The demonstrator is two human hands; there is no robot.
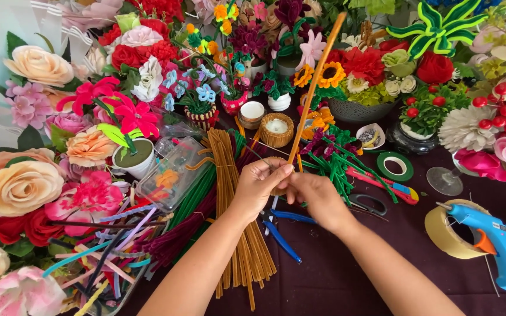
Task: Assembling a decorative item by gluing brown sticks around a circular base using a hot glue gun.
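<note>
My left hand [260, 182] and my right hand [316, 194] meet over the dark table, both pinching the low end of a long orange pipe cleaner [317, 79] that slants up and to the right. A small tan coiled piece [277, 191] sits between my fingers, mostly hidden. Under my left wrist lies a bundle of brown-orange pipe cleaners [229, 193]. Blue-handled pliers [279, 240] lie just below my hands.
Artificial flowers crowd the left and back. A clear plastic box [174, 172], small woven pots [277, 130], green floral tape [395, 166], scissors [370, 205], a brown tape roll [447, 234] and a blue glue gun [496, 246] lie around. Mixed coloured pipe cleaners [106, 251] pile at the lower left.
</note>
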